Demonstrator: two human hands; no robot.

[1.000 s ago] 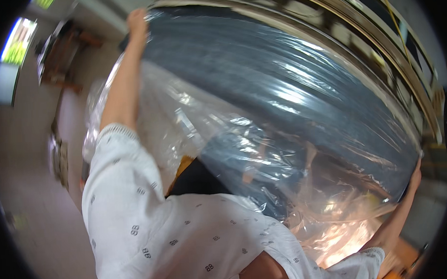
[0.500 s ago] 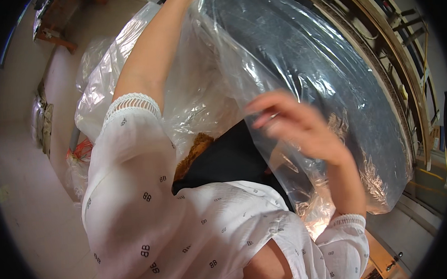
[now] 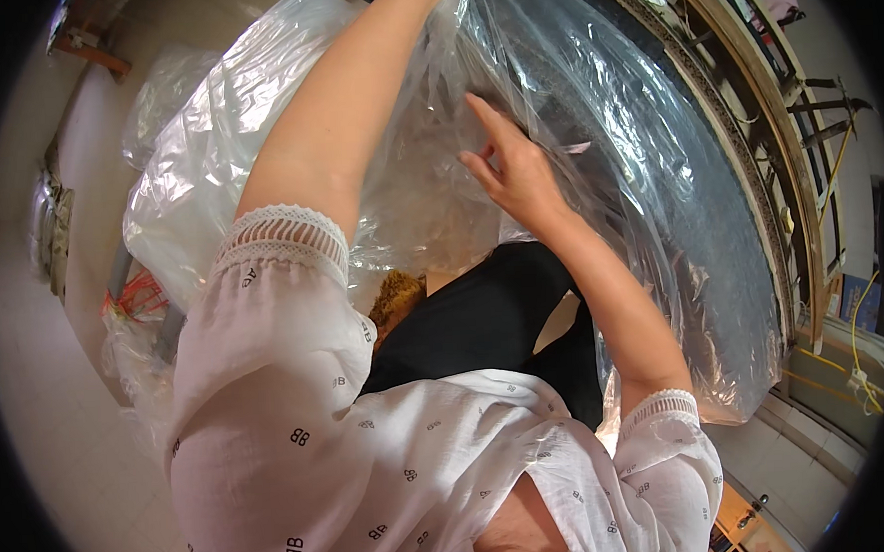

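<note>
Large clear plastic sheeting [image 3: 229,137] hangs in wrinkled folds in front of me, its right part [image 3: 644,149] lying over a dark grey panel or tabletop [image 3: 716,234]. My left arm [image 3: 346,112] reaches far forward across the plastic; its hand is beyond the upper edge, so what it holds is hidden. Over the middle folds is my right hand [image 3: 516,169], index finger stretched forward and thumb apart. Nothing shows in its grip. The hand is against or just above the film; I cannot tell which. Its other fingers are partly hidden.
A curved-looking wooden frame [image 3: 789,93] runs along the right side, with yellow cords [image 3: 865,356] near it. A brown fuzzy seat cover [image 3: 399,303] shows beside my black-clad legs [image 3: 463,315]. Red netting [image 3: 139,294] and crumpled plastic lie at the left.
My right hand has moved forward and left, from the near edge of the plastic to its middle folds. The left arm has shifted right, and the plastic has been drawn off my legs.
</note>
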